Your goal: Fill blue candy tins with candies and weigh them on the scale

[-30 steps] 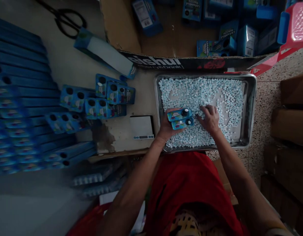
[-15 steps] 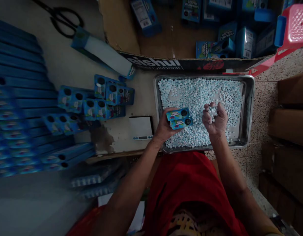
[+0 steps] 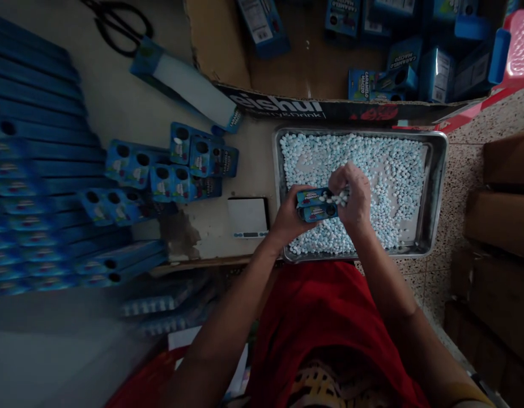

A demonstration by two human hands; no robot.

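Two small blue candy boxes point(image 3: 313, 212) lie side by side in my left hand point(image 3: 290, 217), which is wrapped round their left ends. Dark round holes show at the boxes' right ends. My right hand point(image 3: 356, 195) is cupped against that end of the upper box, its fingers curled round white and pale-blue candies point(image 3: 340, 198). Some of these candies sit over the upper box's hole. Under both hands is a metal tray point(image 3: 435, 198), spread with many more of the same candies. Part of the tray's bottom shows bare at its right side.
Left of the tray lies a small white scale point(image 3: 246, 217). Several blue boxes point(image 3: 180, 182) with holes stand beyond it, near long stacked boxes point(image 3: 53, 153). A cardboard carton point(image 3: 282, 105) holding blue boxes borders the tray's far side. Black scissors point(image 3: 123, 28) lie at upper left; brown cartons point(image 3: 497, 221) are at right.
My right hand has moved left from over the tray to the boxes, turning over the candies it carries. Candies now lie at the upper box's hole. My left hand still holds both boxes.
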